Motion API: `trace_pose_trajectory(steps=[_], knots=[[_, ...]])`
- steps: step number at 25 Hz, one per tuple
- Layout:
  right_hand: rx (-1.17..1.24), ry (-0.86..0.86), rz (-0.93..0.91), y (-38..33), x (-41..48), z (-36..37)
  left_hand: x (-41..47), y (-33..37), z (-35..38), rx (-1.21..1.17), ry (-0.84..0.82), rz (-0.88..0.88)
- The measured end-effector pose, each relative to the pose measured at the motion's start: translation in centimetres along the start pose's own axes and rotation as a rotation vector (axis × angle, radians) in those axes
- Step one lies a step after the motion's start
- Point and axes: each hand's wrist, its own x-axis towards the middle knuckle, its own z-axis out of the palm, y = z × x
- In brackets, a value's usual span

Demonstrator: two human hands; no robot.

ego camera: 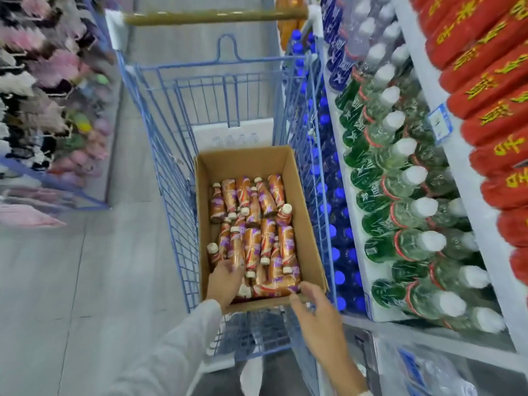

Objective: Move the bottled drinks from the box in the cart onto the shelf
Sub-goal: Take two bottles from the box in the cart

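Note:
An open cardboard box (303,201) sits in a blue wire cart (168,155). Inside lie several orange-and-purple bottled drinks (251,221) with white caps, piled in loose rows. My left hand (225,281) reaches into the near left of the box, its fingers touching a bottle (237,250) there. My right hand (317,318) hovers over the box's near right corner, fingers loosely spread, holding nothing. The shelf (428,115) runs along the right of the cart.
The shelf holds rows of green-tinted and clear bottles (400,178), blue-capped bottles (331,195) lower down and red packs (491,81) above. A rack of pink and dark goods (48,104) lines the left. Grey floor (85,281) lies between.

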Motion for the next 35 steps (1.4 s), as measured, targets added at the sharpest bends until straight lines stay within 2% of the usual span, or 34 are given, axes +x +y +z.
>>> trace_pose_trajectory(steps=[8, 12, 15, 17, 21, 23, 26, 28, 31, 35], knots=[[-0.025, -0.108, 0.039, 2.2, 3.8, 0.8, 10.9, -1.8, 5.6, 0.160, 0.086, -0.223], [-0.028, -0.108, 0.032, 3.2, 5.2, 1.4, 12.4, -2.6, 8.3, 0.372, 0.114, -0.203], [-0.039, -0.135, 0.024, 3.3, 6.0, 1.5, 12.5, -3.0, 9.0, 0.381, 0.196, -0.170], [-0.024, -0.146, 0.010, 3.1, 6.5, 1.5, 12.4, -3.2, 9.1, 0.323, 0.187, -0.182], [-0.055, -0.160, -0.027, 2.1, 7.5, 0.8, 11.6, -3.5, 9.4, 0.044, 0.130, -0.237], [-0.045, -0.168, -0.039, 1.3, 8.4, 0.4, 11.1, -3.7, 8.5, -0.140, 0.087, -0.242], [-0.072, -0.169, -0.064, 0.3, 10.4, 0.2, 9.1, -3.3, 6.1, -0.488, -0.068, -0.228], [-0.085, -0.165, -0.054, 0.2, 12.5, 0.7, 7.2, -2.9, 4.6, -0.627, -0.068, -0.222], [-0.160, -0.195, -0.029, 0.1, 15.9, 2.7, 3.9, -2.3, 2.2, -0.718, 0.018, -0.213], [-0.295, -0.297, -0.109, -1.0, 19.5, 6.4, -0.4, -2.3, -1.1, -0.722, 0.065, -0.191]])
